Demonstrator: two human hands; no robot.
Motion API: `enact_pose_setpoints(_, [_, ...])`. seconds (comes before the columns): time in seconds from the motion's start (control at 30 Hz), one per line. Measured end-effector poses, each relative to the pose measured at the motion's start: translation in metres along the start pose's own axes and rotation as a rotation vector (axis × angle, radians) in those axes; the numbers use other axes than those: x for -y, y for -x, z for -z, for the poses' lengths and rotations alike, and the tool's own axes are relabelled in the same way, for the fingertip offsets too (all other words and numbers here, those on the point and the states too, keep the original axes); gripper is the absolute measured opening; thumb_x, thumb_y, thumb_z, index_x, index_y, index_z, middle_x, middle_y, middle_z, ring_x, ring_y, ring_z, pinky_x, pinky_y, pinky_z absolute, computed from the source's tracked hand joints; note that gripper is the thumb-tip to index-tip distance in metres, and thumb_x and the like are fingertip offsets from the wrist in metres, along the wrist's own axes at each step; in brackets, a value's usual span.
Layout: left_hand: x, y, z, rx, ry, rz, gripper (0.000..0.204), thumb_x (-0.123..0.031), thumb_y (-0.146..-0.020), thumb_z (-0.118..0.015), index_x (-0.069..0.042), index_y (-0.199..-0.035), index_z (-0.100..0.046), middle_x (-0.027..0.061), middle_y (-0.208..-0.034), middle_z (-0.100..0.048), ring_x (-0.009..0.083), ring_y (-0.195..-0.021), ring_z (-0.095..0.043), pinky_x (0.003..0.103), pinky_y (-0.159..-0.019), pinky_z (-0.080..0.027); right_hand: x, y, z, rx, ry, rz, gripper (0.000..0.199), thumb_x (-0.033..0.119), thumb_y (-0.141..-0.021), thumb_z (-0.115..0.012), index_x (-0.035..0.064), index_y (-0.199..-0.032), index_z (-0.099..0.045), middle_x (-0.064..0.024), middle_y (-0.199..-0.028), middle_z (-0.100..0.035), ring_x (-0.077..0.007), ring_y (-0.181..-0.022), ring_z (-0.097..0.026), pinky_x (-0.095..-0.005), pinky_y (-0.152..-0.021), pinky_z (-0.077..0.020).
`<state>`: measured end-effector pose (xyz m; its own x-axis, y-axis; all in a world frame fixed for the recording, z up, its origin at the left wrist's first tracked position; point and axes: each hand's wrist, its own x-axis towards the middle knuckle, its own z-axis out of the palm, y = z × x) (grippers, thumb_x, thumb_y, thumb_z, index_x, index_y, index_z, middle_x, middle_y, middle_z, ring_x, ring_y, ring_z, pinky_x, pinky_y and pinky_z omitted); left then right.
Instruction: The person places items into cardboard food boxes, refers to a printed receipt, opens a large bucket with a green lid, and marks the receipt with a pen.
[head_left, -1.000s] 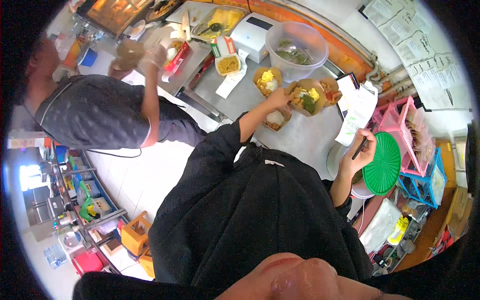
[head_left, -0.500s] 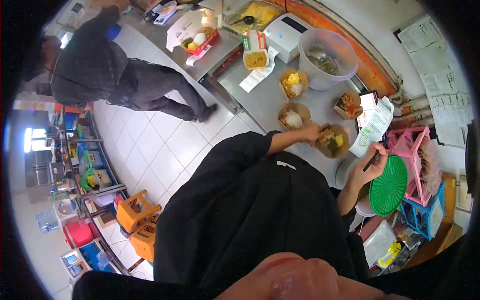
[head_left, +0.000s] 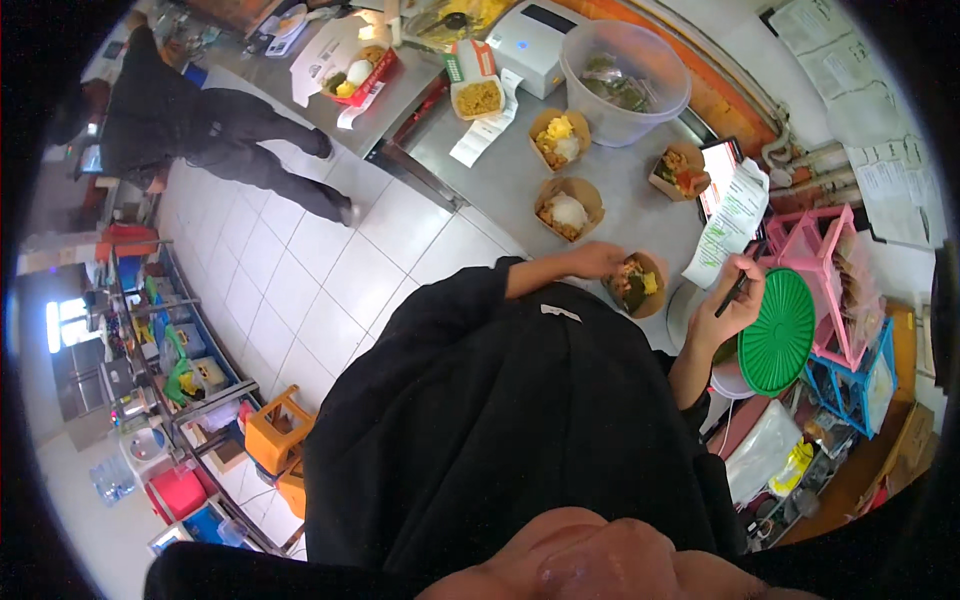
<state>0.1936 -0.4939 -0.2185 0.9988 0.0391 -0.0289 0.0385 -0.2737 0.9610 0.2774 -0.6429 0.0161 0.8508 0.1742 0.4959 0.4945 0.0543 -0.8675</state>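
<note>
Brown paper bowl (head_left: pixel 636 285) held yellow, dark green and orange food; two further brown bowls (head_left: pixel 568 208) held white rice. Round lid (head_left: pixel 776 331) was bright green with fine ribbing. Paper slip (head_left: pixel 731 222) was white with green marks. Rack (head_left: pixel 822 262) was pink; crate (head_left: pixel 858 385) blue; counter (head_left: pixel 500 180) grey; pen (head_left: pixel 733 290) dark.

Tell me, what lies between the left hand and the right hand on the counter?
In the head view, a food bowl at the left hand and a paper slip above the right hand, which holds a pen.
</note>
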Motion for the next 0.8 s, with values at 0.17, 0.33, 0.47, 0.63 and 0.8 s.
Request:
enact_pose_setpoints(0.17, [-0.044,0.023,0.073,-0.807,0.115,-0.18,0.021,-0.004,-0.086,-0.053,-0.006,-0.105,-0.061,0.0021,-0.078,-0.06,0.0101,-0.07,-0.056,0.025,-0.065,-0.046,0.01,0.002,-0.005,0.039,-0.025,-0.024,0.004,-0.002,-0.087,-0.056,-0.0011,-0.091,-0.056,-0.0065,-0.09,-0.059,-0.0108,-0.083,-0.055,-0.0227,-0.075,-0.0437])
enact_pose_setpoints(0.33, [-0.003,0.061,0.104,-1.035,0.015,0.212,0.029,-0.012,-0.084,-0.056,-0.005,-0.112,-0.056,0.009,-0.088,-0.063,0.0169,-0.077,-0.059,0.029,-0.069,-0.048,0.029,0.003,-0.023,0.092,-0.103,-0.009,0.004,-0.002,-0.086,-0.058,-0.0024,-0.09,-0.057,-0.0082,-0.091,-0.061,-0.0104,-0.082,-0.057,-0.0208,-0.073,-0.0443])
enact_pose_setpoints(0.47, [0.028,0.073,0.097,-0.922,0.216,0.458,0.039,-0.019,-0.084,-0.06,-0.003,-0.119,-0.054,0.0108,-0.097,-0.064,0.0189,-0.087,-0.06,0.029,-0.078,-0.046,0.035,0.001,-0.027,0.12,-0.13,-0.005,0.006,-0.001,-0.086,-0.058,-0.003,-0.091,-0.057,-0.0104,-0.093,-0.061,-0.0108,-0.082,-0.058,-0.0207,-0.073,-0.0446])
enact_pose_setpoints(0.63, [0.018,0.069,0.091,-0.737,0.288,0.522,0.043,-0.028,-0.084,-0.062,-0.001,-0.117,-0.057,0.0128,-0.101,-0.065,0.0196,-0.091,-0.061,0.029,-0.081,-0.046,0.039,-0.001,-0.033,0.094,-0.119,-0.013,0.004,0.0,-0.086,-0.059,-0.0005,-0.088,-0.055,-0.0054,-0.086,-0.06,-0.0079,-0.077,-0.055,-0.0206,-0.07,-0.0434])
enact_pose_setpoints(0.8, [0.024,0.068,0.094,-0.732,0.23,0.504,0.043,-0.031,-0.084,-0.061,-0.001,-0.115,-0.058,0.0122,-0.097,-0.066,0.0192,-0.087,-0.062,0.029,-0.079,-0.046,0.038,-0.001,-0.033,0.13,-0.119,-0.044,0.005,0.0,-0.086,-0.059,-0.0003,-0.088,-0.055,-0.0055,-0.087,-0.06,-0.0077,-0.076,-0.055,-0.0205,-0.07,-0.0432])
